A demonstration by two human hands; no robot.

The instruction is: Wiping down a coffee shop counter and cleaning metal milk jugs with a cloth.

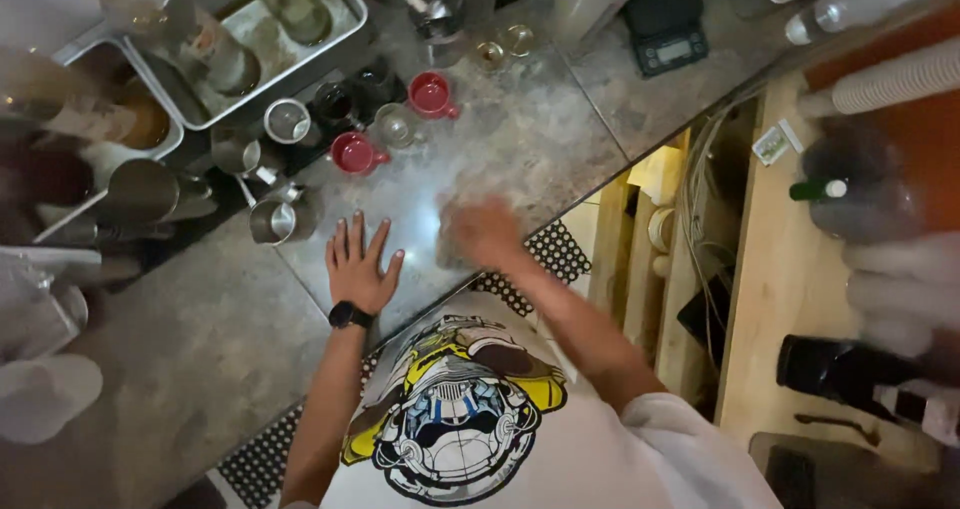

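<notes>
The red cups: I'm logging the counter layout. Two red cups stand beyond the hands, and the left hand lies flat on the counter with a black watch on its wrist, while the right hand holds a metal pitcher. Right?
Not quite. In the head view the right hand holds no metal pitcher; it is motion-blurred over the counter. The left hand does lie flat, black watch on its wrist, with two red cups beyond.

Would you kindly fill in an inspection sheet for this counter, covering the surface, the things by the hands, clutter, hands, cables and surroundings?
Surface: grey stone counter, mottled; bare patch under the hands.
Things in hand: left hand lies flat, fingers spread, on the counter; right hand is motion-blurred low over it; whether it holds anything cannot be told.
Clutter: two red cups, steel pitchers, small glasses, metal trays with vessels.
Hands: black wristwatch on the left wrist.
Cables: bundle of light cables beside the wooden shelf.
Surroundings: digital scale, dark bottles, stacked cups, perforated floor mat.
</notes>
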